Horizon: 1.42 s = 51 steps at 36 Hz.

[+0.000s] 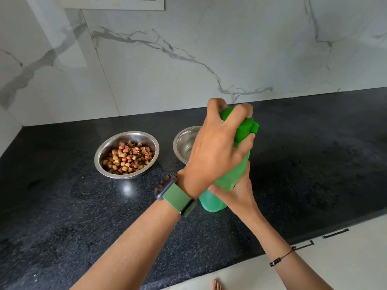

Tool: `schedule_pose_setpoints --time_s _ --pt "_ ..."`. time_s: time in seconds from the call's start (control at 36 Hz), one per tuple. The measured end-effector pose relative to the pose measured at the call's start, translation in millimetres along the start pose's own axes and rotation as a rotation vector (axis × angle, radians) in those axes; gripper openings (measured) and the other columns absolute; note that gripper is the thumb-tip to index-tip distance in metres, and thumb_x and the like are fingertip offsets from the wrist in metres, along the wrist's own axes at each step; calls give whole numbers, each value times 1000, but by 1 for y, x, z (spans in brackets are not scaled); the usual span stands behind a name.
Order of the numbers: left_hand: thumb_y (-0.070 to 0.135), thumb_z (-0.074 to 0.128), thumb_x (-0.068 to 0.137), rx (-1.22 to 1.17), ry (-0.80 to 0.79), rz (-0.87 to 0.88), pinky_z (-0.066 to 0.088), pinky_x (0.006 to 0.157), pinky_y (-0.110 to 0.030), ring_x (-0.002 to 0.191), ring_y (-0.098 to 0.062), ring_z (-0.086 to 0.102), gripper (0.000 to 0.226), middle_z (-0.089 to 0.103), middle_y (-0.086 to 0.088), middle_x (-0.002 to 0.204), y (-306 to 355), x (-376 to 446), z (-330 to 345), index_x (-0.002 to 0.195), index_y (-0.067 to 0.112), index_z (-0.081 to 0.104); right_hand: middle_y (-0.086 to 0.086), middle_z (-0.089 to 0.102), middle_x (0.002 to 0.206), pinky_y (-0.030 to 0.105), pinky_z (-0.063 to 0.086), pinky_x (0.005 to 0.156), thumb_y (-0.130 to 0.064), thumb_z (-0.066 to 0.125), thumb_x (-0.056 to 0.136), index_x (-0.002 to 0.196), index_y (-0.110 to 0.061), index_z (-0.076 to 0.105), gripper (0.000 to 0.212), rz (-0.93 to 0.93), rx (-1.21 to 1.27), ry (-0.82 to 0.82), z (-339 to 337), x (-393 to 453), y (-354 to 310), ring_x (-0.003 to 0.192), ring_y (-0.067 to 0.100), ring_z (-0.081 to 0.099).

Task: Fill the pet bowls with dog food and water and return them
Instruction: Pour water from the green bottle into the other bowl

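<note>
**Both hands on the green bottle beside the two steel bowls**

We see the bottle (229,174) standing on the dark counter (62,206), its long axis near upright with the top leaning slightly away from us and to the right. Its green cap (245,128) points up, with a small tab jutting from the cap's right side.

The left hand (215,149) reaches in from the lower left, forearm angled up and to the right, wrist bent so the palm arches over the bottle's top. Its fingers curl closed around the cap, thumb pressing the cap's near side. A green-strapped watch (176,196) sits on this wrist.

The right hand (234,195) comes from the lower right and wraps firmly around the bottle's lower body, just above the base. A thin dark bracelet (280,258) circles this wrist.

Just behind the bottle, partly hidden by the left hand, sits a steel bowl (184,143); whether it holds water we cannot tell. Left of the bottle, well apart, a second bowl (104,147) holds brown kibble (127,158). Marble wall (188,59) rises behind the bottle.
</note>
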<state>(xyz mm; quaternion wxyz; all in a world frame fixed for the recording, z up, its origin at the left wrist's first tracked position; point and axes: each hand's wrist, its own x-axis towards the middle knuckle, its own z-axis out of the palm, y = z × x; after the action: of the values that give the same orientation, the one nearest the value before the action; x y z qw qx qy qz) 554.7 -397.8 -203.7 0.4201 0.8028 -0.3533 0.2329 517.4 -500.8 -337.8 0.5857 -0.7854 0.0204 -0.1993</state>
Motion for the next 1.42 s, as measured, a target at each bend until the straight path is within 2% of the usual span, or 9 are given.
schedule_pose_setpoints --time_s 0.14,0.31,0.44,0.64,0.78,1.0,1.08,1.22,1.42 --pt "26 65 77 156 56 -40 44 50 -27 83 -27 53 36 39 -11 104 7 -2 4 110 18 51 -10 57 120 21 52 84 -33 90 53 125 -37 31 94 6 -5 -12 1 1 3 110 3 58" --pt "16 70 74 -327 40 -165 39 86 -13 100 -11 46 35 45 -4 107 0 -7 0 105 16 54 -14 56 121 30 54 87 -34 87 55 126 -35 28 92 22 43 -17 2 1 3 111 6 60" --pt "3 62 78 -717 -67 -245 45 94 -46 100 -19 56 47 53 -1 110 -7 -14 -9 115 23 42 -12 53 121 20 51 86 -43 81 55 124 -40 27 88 17 60 -2 3 0 -2 110 1 58" --pt "0 40 84 -715 101 -311 34 110 -47 133 -29 36 36 42 -2 127 -11 -16 -9 98 28 58 -2 56 122 34 51 92 -42 81 54 123 -38 30 86 -8 54 -9 1 1 1 112 11 60" --pt "38 54 83 -593 11 -274 43 101 -39 116 -22 52 26 51 -5 122 -3 -18 -5 105 25 49 -6 55 125 30 52 91 -33 87 59 131 -24 31 92 12 17 -14 1 2 4 114 5 58" --pt "0 49 82 -807 89 -339 41 98 -45 114 -24 52 33 50 0 119 -10 -14 -1 102 27 50 9 56 127 44 50 96 -35 82 58 134 -12 29 95 65 92 -23 0 4 6 116 19 58" --pt "18 47 88 -792 108 -401 40 96 -38 106 -15 52 16 54 4 112 -7 -13 0 99 27 53 14 56 127 48 49 96 -29 83 59 136 -3 29 98 66 99 -44 -1 4 8 117 24 58" --pt "36 73 72 -422 -10 -264 46 96 -33 110 -20 54 55 50 -4 120 -3 -11 2 116 17 46 -6 54 126 18 49 88 -20 87 59 134 -19 27 96 69 47 -31 -1 5 9 115 4 57" --pt "9 50 83 -566 -34 -276 42 99 -51 114 -31 52 35 51 -18 123 -5 -11 -1 116 21 44 15 56 127 53 49 95 -16 84 60 136 -4 27 96 103 95 -53 -4 7 13 116 26 59"
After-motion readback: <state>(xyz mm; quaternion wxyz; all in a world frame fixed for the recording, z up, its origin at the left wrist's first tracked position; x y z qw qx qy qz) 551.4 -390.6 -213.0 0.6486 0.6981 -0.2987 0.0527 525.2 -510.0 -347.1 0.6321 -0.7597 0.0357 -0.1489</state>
